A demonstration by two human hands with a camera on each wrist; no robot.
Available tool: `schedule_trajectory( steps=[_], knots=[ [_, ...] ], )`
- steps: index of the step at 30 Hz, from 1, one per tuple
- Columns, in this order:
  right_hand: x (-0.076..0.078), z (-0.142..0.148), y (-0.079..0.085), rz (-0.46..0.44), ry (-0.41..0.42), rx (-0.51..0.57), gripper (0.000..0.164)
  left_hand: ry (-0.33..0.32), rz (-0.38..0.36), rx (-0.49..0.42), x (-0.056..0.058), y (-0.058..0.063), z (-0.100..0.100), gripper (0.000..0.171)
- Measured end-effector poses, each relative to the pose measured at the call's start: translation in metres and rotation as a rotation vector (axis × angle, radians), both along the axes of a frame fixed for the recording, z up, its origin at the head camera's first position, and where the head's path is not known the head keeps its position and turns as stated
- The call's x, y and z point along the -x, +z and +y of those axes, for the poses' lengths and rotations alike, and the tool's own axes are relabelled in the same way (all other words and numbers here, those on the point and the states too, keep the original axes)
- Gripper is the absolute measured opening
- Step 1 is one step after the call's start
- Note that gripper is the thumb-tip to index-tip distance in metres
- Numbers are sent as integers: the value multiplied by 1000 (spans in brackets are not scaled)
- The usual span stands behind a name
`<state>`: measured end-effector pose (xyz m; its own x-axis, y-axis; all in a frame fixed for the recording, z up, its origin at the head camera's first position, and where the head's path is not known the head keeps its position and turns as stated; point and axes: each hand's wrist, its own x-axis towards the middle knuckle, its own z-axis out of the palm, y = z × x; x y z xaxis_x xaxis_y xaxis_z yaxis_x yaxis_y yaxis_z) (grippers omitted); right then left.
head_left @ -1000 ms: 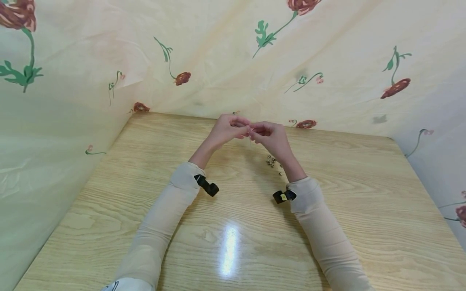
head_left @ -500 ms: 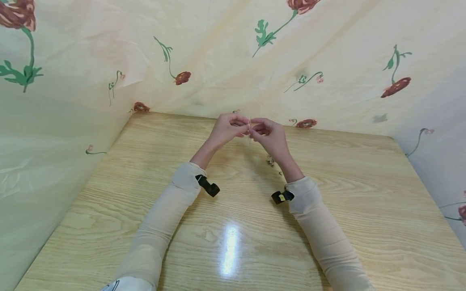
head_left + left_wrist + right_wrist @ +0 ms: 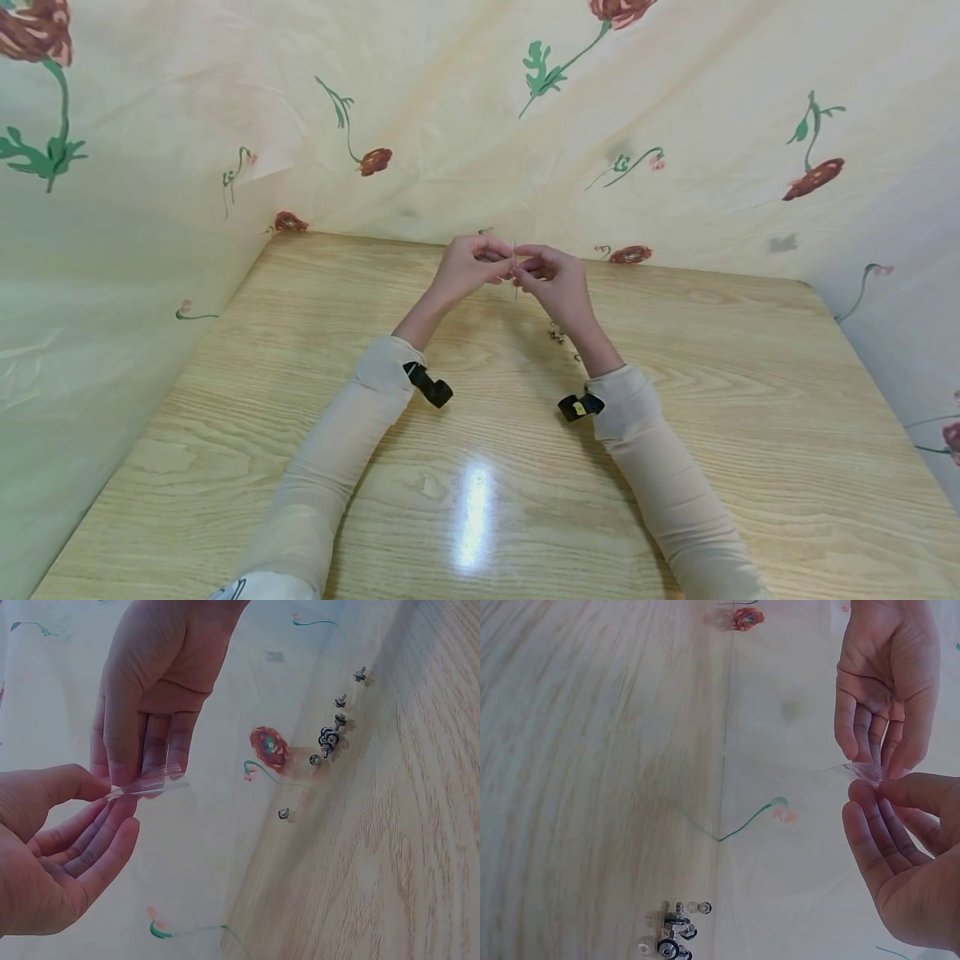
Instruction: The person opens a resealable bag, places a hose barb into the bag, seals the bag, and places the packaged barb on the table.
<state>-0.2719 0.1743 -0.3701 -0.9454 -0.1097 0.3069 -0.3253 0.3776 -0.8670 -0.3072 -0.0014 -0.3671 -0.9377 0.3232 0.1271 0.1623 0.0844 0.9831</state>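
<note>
Both hands meet near the far side of the table, raised above it. Between their fingertips is a thin, clear, creased plastic piece [image 3: 161,781], which looks like a small flat bag or sheet. My left hand [image 3: 470,265] pinches it between thumb and fingers. From the other side, my right hand [image 3: 558,283] pinches it too, thumb against fingertips. Seen edge-on in the head view, the plastic stands as a thin upright line above and below the fingers. Several small metal screws [image 3: 328,739] with dark washers lie on the table, close to the right wrist.
The wood-grain table [image 3: 420,533] reaches back to a flower-printed plastic sheet [image 3: 450,125] hanging behind and at the sides. Black camera mounts [image 3: 435,389] sit at both sleeve cuffs. A bright light reflection shows on the near tabletop.
The plastic now sticks up above the fingertips; a second ago it showed only below them. My right hand has shifted slightly left and its index finger sits higher. My left hand is nearly still.
</note>
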Motion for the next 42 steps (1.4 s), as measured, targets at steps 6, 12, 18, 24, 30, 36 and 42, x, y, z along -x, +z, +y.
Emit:
schedule_trajectory(
  steps=[6,12,18,24,30,36,42],
  knots=[
    [0,0,0,11,1,-3,29,0,16,-25,-1,-1,0,17],
    [0,-1,1,-9,3,10,29,0,8,-36,-1,-1,-1,16],
    [0,0,0,-18,2,27,28,-5,-1,-35,-1,-1,-1,16],
    [1,1,-2,-29,-12,64,26,-11,0,-21,-1,0,-1,16],
    [0,0,-2,-23,-35,84,26,-29,7,-20,0,-1,0,16],
    [-1,-1,-1,-19,-44,106,24,-42,31,-8,0,-2,-1,15],
    [-1,-1,-1,-22,-54,109,23,-42,32,-7,0,-2,0,15]
  ],
)
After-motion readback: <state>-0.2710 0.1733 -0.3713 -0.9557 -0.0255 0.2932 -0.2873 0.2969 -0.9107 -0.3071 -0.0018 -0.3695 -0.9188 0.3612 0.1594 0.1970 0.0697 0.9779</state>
